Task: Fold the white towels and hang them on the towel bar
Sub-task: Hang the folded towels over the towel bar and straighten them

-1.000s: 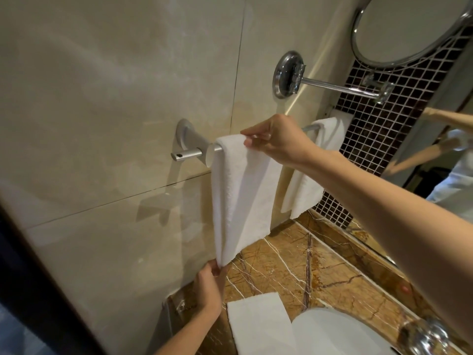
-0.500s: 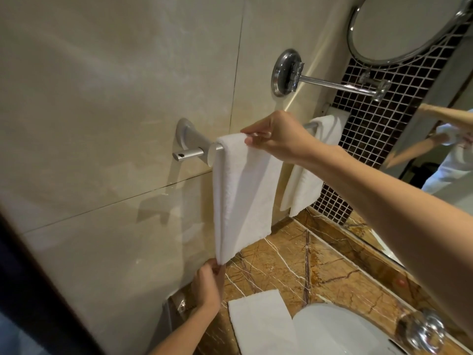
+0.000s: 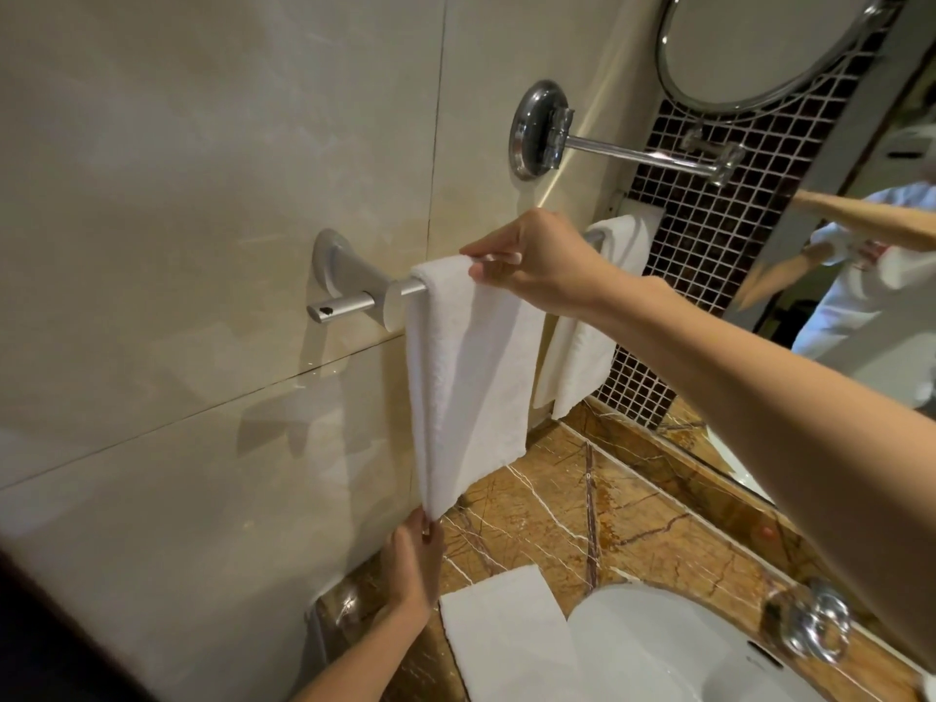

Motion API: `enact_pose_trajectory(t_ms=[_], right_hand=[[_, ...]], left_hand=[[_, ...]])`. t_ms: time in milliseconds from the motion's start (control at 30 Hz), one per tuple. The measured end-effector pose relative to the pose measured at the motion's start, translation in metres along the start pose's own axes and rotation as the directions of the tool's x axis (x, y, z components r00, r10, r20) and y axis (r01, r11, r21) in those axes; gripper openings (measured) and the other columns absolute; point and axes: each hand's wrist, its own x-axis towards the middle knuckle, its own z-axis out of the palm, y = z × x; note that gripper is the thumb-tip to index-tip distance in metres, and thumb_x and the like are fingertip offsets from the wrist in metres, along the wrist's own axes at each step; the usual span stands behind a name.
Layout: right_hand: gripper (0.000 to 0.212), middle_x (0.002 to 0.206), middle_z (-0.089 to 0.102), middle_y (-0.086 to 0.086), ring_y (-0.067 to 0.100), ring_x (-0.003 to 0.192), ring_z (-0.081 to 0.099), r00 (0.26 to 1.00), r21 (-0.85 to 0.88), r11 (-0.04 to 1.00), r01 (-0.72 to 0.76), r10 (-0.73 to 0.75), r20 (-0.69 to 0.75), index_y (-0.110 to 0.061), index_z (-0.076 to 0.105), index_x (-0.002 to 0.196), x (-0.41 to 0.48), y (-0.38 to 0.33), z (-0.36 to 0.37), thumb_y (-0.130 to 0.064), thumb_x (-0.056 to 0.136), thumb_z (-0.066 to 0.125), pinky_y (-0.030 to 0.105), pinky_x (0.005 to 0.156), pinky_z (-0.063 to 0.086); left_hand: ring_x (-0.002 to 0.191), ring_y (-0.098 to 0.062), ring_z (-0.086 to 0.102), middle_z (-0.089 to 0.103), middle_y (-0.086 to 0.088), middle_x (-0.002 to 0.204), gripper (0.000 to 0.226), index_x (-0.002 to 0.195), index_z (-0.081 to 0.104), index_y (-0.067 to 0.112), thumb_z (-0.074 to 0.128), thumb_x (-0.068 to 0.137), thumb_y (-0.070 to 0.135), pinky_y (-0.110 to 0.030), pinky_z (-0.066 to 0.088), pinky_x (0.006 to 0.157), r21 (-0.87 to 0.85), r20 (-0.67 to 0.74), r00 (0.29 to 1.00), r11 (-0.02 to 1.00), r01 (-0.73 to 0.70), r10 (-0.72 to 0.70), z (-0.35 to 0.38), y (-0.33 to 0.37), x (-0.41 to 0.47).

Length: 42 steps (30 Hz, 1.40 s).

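Towel (image 3: 466, 377) on the bar (image 3: 349, 302) — my right hand (image 3: 537, 266) pinching its top, left hand (image 3: 410, 564) its bottom corner — may slip if I tug hard.

A brushed-metal round towel bar (image 3: 347, 306) on the beige tiled wall carries a white terry towel (image 3: 466, 377) draped over its near end and a second white towel (image 3: 577, 367) draped over its far end, the two hanging apart. Below the towel bar runs a brown marble counter with pale veins (image 3: 582, 504). On the counter, under the bar's near end, lies a flat folded white towel (image 3: 501, 635), with a white ceramic basin (image 3: 658, 651) and a chrome tap (image 3: 815, 625) lower right of the bar.
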Motion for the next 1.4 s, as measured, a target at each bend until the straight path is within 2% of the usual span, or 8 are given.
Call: enact_pose_trajectory(t_ms=[67, 200, 300, 467, 633, 967, 1300, 1400], right_hand=[[0.030, 0.121, 0.067, 0.006, 0.010, 0.112, 0.061, 1.000, -0.003, 1.000, -0.001, 0.001, 0.004, -0.011, 0.068, 0.118, 0.001, 0.001, 0.000, -0.020, 0.089, 0.067, -0.010, 0.069, 0.035], [0.029, 0.120, 0.068, 0.004, 0.011, 0.112, 0.062, 1.000, -0.019, 1.000, 0.014, -0.014, 0.000, -0.013, 0.068, 0.117, 0.003, 0.006, 0.000, -0.020, 0.089, 0.067, -0.008, 0.069, 0.036], [0.030, 0.120, 0.068, 0.003, 0.012, 0.111, 0.063, 1.000, -0.011, 1.000, 0.016, -0.016, 0.001, -0.014, 0.068, 0.117, 0.005, 0.012, 0.000, -0.021, 0.088, 0.068, 0.004, 0.085, 0.040], [0.030, 0.119, 0.068, 0.004, 0.013, 0.109, 0.064, 0.998, -0.032, 0.998, 0.055, -0.055, 0.012, -0.013, 0.068, 0.118, 0.007, 0.021, -0.004, -0.022, 0.089, 0.067, 0.017, 0.097, 0.043], [0.032, 0.118, 0.069, 0.009, 0.020, 0.110, 0.064, 0.996, -0.036, 0.996, 0.085, -0.085, 0.013, -0.014, 0.067, 0.121, 0.008, 0.034, -0.005, -0.025, 0.091, 0.065, 0.036, 0.098, 0.049], [0.028, 0.113, 0.072, 0.009, 0.024, 0.107, 0.065, 0.993, -0.049, 0.992, 0.115, -0.116, -0.013, -0.014, 0.070, 0.117, 0.015, 0.060, -0.012, -0.025, 0.091, 0.066, 0.040, 0.095, 0.049], [0.029, 0.115, 0.071, 0.004, 0.019, 0.112, 0.062, 0.998, -0.097, 0.994, 0.052, -0.056, -0.032, -0.016, 0.069, 0.118, 0.023, 0.094, -0.025, -0.026, 0.091, 0.065, 0.021, 0.091, 0.044], [0.030, 0.118, 0.070, 0.003, 0.020, 0.113, 0.062, 0.999, -0.089, 0.995, 0.033, -0.036, -0.030, -0.014, 0.068, 0.119, 0.025, 0.101, -0.027, -0.025, 0.091, 0.066, 0.033, 0.097, 0.047]], left_hand=[[0.072, -0.020, 0.066, 0.068, -0.009, 0.080, 0.006, 0.092, 0.065, 0.006, 0.060, 0.091, 0.005, -0.031, 0.057, 0.066, -0.054, 0.035, 0.999, 0.998, 0.016, -0.014, 0.002, 0.001, 0.000], [0.068, -0.017, 0.065, 0.066, -0.002, 0.073, 0.014, 0.081, 0.061, 0.018, 0.060, 0.091, 0.008, -0.030, 0.057, 0.061, -0.056, 0.038, 0.998, 0.998, 0.043, -0.041, 0.007, 0.002, 0.005], [0.068, -0.019, 0.067, 0.069, -0.002, 0.077, 0.005, 0.087, 0.064, 0.014, 0.061, 0.091, 0.013, -0.041, 0.057, 0.064, -0.003, 0.030, 0.998, 0.998, 0.063, -0.063, 0.009, 0.001, 0.011], [0.071, -0.016, 0.065, 0.068, 0.008, 0.075, 0.013, 0.082, 0.061, 0.026, 0.059, 0.090, 0.017, -0.025, 0.043, 0.059, 0.157, -0.036, 0.997, 0.984, 0.079, -0.074, 0.013, 0.002, 0.019], [0.083, -0.026, 0.067, 0.073, -0.002, 0.089, 0.006, 0.090, 0.067, 0.020, 0.062, 0.088, 0.018, -0.025, 0.039, 0.062, 0.253, -0.050, 0.995, 0.963, 0.091, -0.081, 0.020, 0.005, 0.030], [0.079, -0.025, 0.068, 0.074, -0.003, 0.087, 0.005, 0.089, 0.068, 0.018, 0.063, 0.087, 0.017, -0.035, 0.053, 0.071, 0.236, 0.004, 0.995, 0.967, 0.098, -0.102, 0.042, 0.012, 0.052], [0.084, -0.032, 0.067, 0.073, -0.010, 0.079, 0.003, 0.084, 0.067, 0.014, 0.064, 0.086, 0.014, -0.035, 0.048, 0.068, 0.227, 0.072, 0.997, 0.974, 0.016, -0.033, 0.071, 0.023, 0.082], [0.082, -0.030, 0.068, 0.073, -0.009, 0.079, 0.006, 0.088, 0.067, 0.014, 0.062, 0.088, 0.015, -0.036, 0.049, 0.070, 0.219, 0.096, 0.994, 0.976, 0.024, -0.046, 0.077, 0.027, 0.086]])
